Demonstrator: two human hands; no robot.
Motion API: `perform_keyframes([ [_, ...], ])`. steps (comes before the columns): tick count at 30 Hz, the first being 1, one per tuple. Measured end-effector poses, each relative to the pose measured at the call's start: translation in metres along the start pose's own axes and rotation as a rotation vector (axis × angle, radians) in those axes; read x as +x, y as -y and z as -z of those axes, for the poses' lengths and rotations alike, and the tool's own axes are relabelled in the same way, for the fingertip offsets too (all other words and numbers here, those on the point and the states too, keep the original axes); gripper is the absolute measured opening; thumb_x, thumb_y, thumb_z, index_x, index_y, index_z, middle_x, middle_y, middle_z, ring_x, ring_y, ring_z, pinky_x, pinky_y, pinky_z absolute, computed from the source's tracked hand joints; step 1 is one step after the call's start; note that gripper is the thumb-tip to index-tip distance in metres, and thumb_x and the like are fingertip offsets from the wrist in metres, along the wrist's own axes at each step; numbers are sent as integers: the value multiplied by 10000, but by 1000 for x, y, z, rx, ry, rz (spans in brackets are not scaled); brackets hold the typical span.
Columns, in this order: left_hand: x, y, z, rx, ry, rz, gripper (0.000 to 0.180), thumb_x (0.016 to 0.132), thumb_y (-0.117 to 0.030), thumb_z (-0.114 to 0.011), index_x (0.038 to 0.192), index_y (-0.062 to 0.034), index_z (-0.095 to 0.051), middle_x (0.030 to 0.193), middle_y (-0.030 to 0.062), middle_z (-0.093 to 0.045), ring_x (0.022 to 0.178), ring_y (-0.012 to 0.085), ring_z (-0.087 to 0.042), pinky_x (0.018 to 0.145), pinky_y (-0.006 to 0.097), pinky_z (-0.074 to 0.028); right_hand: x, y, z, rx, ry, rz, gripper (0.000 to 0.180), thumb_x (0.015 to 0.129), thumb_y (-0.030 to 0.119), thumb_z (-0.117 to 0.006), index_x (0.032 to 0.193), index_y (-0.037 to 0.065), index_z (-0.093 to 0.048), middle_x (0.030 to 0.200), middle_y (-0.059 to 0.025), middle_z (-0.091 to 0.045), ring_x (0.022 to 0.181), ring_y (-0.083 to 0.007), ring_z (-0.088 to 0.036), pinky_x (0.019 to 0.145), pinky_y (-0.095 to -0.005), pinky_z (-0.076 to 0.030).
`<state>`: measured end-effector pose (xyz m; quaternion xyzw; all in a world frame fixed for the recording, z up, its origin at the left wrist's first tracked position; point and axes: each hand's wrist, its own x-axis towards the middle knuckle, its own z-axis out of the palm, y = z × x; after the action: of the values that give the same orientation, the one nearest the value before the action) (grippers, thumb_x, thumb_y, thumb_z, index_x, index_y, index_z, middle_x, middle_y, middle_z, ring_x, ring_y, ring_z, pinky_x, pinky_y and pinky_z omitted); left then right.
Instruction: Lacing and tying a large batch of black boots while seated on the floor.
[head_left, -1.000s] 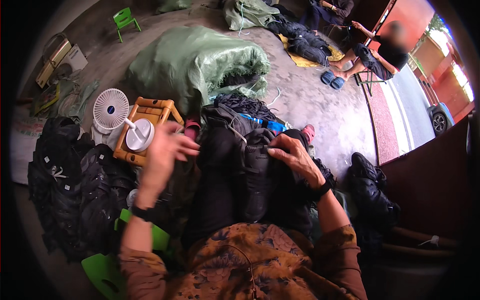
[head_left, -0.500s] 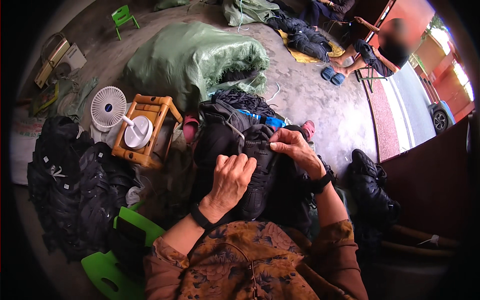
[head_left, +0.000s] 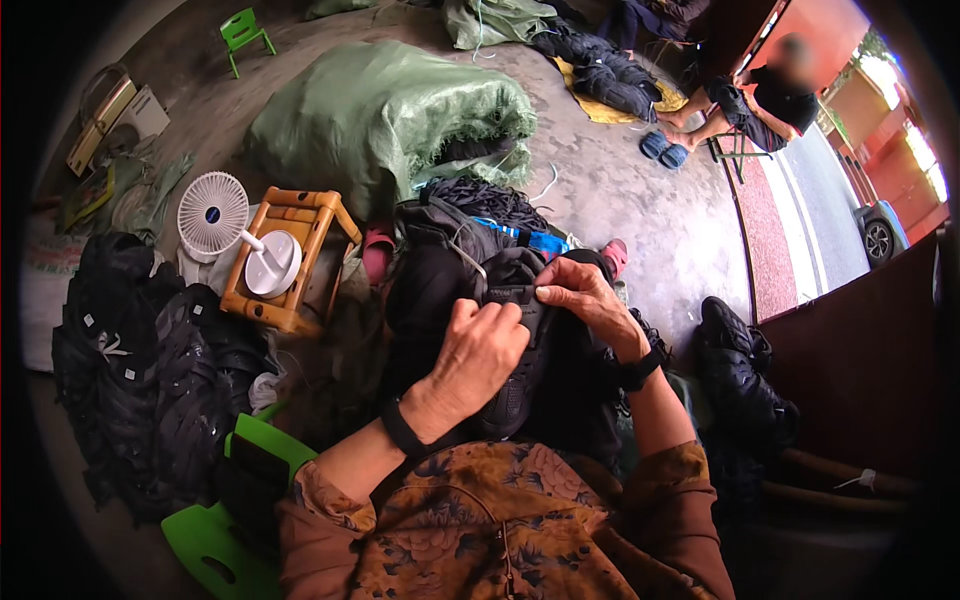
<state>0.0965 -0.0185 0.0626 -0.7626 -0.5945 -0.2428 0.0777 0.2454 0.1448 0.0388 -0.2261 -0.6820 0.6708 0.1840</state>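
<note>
Head view: left hand (head_left: 485, 345), right hand (head_left: 585, 295) curled on black shoe (head_left: 520, 370).

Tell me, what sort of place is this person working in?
Probably an informal, open-fronted shoe workshop on a concrete floor. Both hands, left hand and right hand, work a black shoe; piles of black shoes lie alongside, with a big green sack behind.
</note>
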Motion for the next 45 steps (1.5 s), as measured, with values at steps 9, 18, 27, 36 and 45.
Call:
perform_keyframes([
  [9,-11,-17,-27,-104,-183,307,263,807,19,-588,1051,-76,-567,809,27,-539,812,198,-568,797,364,-347,-3,0,-4,-59,-44,35,160,893,168,-683,956,26,-649,843,43,-622,820,-49,-538,759,-219,-436],
  [18,-13,-13,-20,-510,-113,385,370,815,29,-604,1152,-107,-536,863,-22,-580,874,163,-581,909,384,-303,-70,-7,-40,-481,-392,150,197,837,171,-713,925,23,-618,733,-111,-648,660,-241,-652,591,-357,-495],
  [27,-15,-10,-23,-448,-173,356,356,810,52,-596,1136,-85,-552,886,0,-604,866,194,-593,875,371,-369,-59,5,-58,-1125,-198,352,224,797,214,-709,815,88,-525,676,-85,-579,620,-306,-616,492,-416,-447],
  [36,-5,59,-12,-634,-186,225,317,867,-109,-628,1171,-36,-575,1098,141,-633,1061,329,-582,902,402,-465,-250,-2,128,-1466,-1289,-276,214,935,250,-544,841,57,-557,711,-224,-589,632,-419,-576,550,-463,-439],
  [45,19,58,-31,-586,10,462,282,786,-76,-676,1041,-43,-558,941,118,-628,965,275,-579,800,401,-492,-325,-112,177,-1545,-1125,-858,311,857,343,-635,1083,132,-604,1036,-169,-671,937,-372,-653,740,-487,-527],
])
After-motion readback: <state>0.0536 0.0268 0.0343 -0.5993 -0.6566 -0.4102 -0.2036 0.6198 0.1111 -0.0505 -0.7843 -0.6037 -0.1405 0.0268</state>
